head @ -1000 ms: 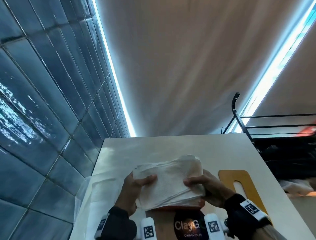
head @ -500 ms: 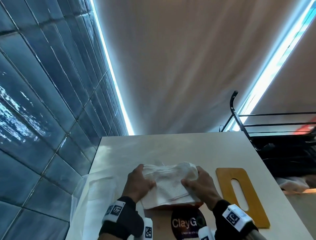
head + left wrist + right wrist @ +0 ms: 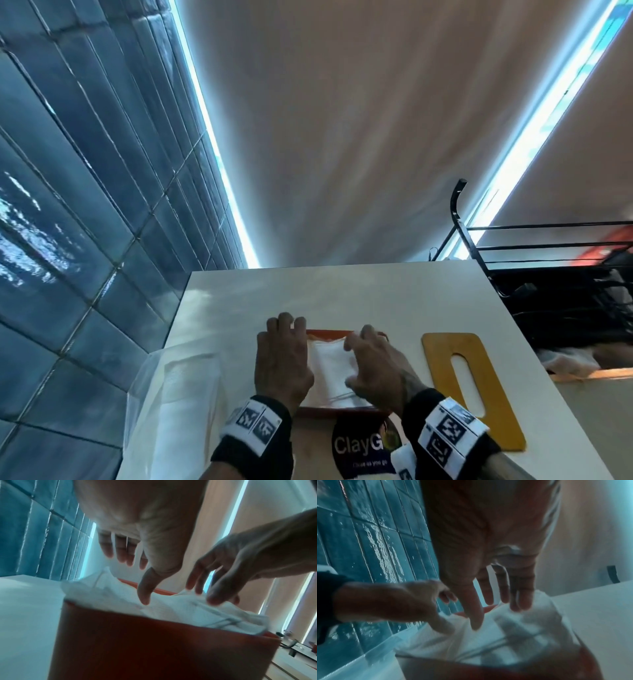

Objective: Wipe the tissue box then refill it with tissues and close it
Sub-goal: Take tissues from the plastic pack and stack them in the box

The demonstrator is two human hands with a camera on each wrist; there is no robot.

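An open orange tissue box [image 3: 329, 333] [image 3: 154, 646] stands on the white table near the front edge. A stack of white tissues [image 3: 330, 371] [image 3: 180, 607] [image 3: 505, 632] fills it up to the rim. My left hand [image 3: 282, 356] [image 3: 137, 563] lies over the left side of the stack, fingers straight, thumb tip touching the tissues. My right hand [image 3: 373, 363] [image 3: 496, 599] hovers over the right side with spread, nearly straight fingers whose tips press the tissues down. The flat orange lid [image 3: 471, 387] with its long slot lies on the table to the right of the box.
A clear plastic wrapper [image 3: 178, 407] lies left of the box by the blue tiled wall [image 3: 85, 205]. A dark round sticker [image 3: 363, 445] with lettering sits just in front of the box. A black metal rack [image 3: 548, 274] stands beyond the table's right edge.
The tissue stack, held above the box by both hands a second ago, has gone down into the box. Both hands have let go and now lie flat on top.
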